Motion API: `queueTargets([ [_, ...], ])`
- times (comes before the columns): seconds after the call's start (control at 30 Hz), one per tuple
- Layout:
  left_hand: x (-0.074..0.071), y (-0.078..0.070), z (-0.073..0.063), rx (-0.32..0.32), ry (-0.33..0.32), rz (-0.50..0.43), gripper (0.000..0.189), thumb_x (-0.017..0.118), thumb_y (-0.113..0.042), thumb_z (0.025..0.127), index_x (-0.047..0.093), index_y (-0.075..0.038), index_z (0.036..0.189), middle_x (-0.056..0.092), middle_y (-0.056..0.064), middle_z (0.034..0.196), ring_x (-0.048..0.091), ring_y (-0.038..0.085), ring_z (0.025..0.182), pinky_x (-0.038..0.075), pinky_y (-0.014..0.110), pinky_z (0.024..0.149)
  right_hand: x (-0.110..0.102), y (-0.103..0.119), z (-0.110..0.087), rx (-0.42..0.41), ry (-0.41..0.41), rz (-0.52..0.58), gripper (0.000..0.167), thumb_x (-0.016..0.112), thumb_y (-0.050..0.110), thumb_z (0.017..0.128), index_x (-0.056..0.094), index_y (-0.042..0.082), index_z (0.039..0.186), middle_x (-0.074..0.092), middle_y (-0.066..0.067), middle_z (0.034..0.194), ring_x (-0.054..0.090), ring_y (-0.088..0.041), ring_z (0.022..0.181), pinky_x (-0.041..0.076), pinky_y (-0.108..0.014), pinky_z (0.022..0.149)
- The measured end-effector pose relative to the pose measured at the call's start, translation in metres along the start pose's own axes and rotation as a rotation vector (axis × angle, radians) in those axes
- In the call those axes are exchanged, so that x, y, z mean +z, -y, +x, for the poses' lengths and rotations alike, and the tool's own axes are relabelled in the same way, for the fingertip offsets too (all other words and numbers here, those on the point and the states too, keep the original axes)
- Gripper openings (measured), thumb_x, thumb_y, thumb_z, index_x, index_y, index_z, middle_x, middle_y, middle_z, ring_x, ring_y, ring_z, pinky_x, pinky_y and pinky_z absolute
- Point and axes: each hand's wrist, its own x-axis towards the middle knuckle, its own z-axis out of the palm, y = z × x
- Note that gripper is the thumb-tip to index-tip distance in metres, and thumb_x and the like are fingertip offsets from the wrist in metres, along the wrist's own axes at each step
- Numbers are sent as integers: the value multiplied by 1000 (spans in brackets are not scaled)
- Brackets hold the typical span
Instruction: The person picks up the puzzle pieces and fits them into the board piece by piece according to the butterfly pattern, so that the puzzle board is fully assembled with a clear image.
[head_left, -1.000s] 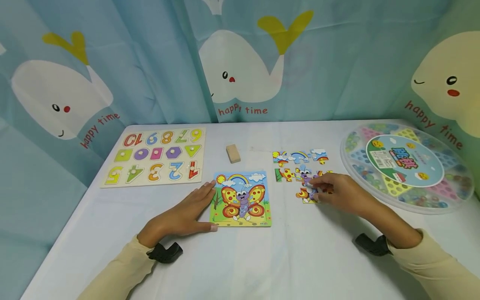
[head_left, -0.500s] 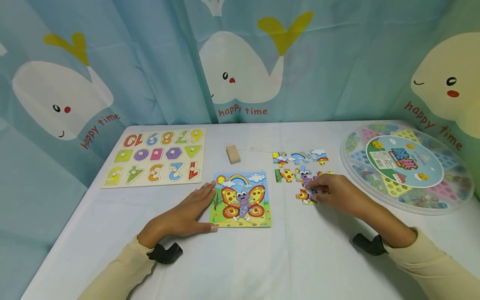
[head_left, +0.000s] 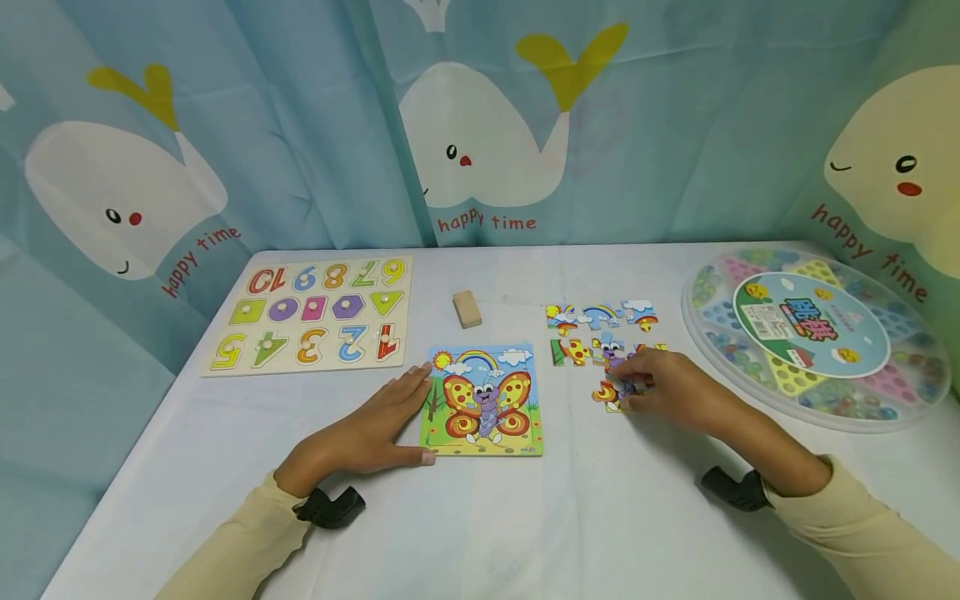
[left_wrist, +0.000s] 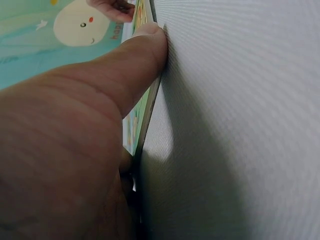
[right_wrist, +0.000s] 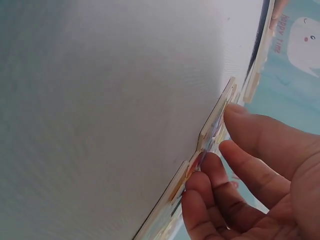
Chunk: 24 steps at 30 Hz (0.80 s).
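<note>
My left hand (head_left: 375, 421) lies spread beside a square butterfly board (head_left: 486, 400) in the head view. Its fingertips meet the board's left edge, and the thumb is at the near left corner. Up close, the left wrist view shows that thumb (left_wrist: 135, 60) against the board's edge. To the right are butterfly jigsaw pieces (head_left: 600, 317), in rows with gaps between some of them. Over the nearest row, my right hand (head_left: 678, 392) pinches a jigsaw piece (head_left: 613, 398) with curled fingers, partly covering it. The right wrist view has the thumb and fingertips on thin pieces (right_wrist: 214, 127) low against the cloth.
A wooden number-and-shape board (head_left: 311, 321) lies back left. One small wooden block (head_left: 467, 308) sits beyond the butterfly board. At the right is a large round marble game box (head_left: 817, 333). A whale-print curtain (head_left: 480, 125) hangs behind the white-covered table (head_left: 480, 533).
My right hand and forearm have shifted slightly left over the jigsaw pieces, covering more of the purple body and right wing. My left hand stays where it was on the butterfly board.
</note>
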Motion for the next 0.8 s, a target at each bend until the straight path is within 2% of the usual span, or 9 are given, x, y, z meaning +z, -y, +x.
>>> queueTargets([
  [0.07, 0, -1, 0, -7, 1, 2, 100, 67, -53, 86, 13, -5, 155, -4, 1, 163, -3, 19, 147, 5, 40, 118, 1, 0, 0, -24, -2, -23, 29, 80, 2, 75, 73, 1, 103, 64, -9, 98, 59, -38, 102, 51, -41, 75],
  [0.17, 0, -1, 0, -20, 3, 2, 101, 68, -53, 86, 13, -6, 156, -5, 0, 163, -4, 18, 147, 5, 40, 118, 2, -1, 0, -60, -5, -44, 30, 81, 2, 74, 73, 1, 103, 63, -10, 100, 59, -38, 103, 50, -41, 75],
  [0.3, 0, -2, -1, -31, 6, -2, 101, 68, -54, 85, 13, -6, 156, -5, -1, 163, -4, 18, 147, 6, 40, 118, 2, -2, 1, -90, 15, -54, 30, 80, 1, 75, 73, 1, 104, 59, -4, 95, 53, -19, 83, 46, -34, 67],
  [0.63, 0, -1, 0, -25, 4, 1, 101, 68, -53, 86, 12, -6, 156, -5, -1, 163, -4, 18, 147, 5, 40, 118, 1, 0, 1, -121, 28, -124, 38, 81, 2, 75, 71, -1, 112, 57, -3, 94, 49, -18, 81, 43, -34, 67],
  [0.8, -1, -2, 0, -27, 5, 6, 101, 69, -52, 86, 12, -6, 156, -4, 0, 163, -4, 18, 147, 5, 40, 118, 1, 0, 0, -135, 6, -135, 36, 83, 4, 74, 72, 0, 108, 56, -2, 93, 49, -17, 80, 44, -33, 66],
])
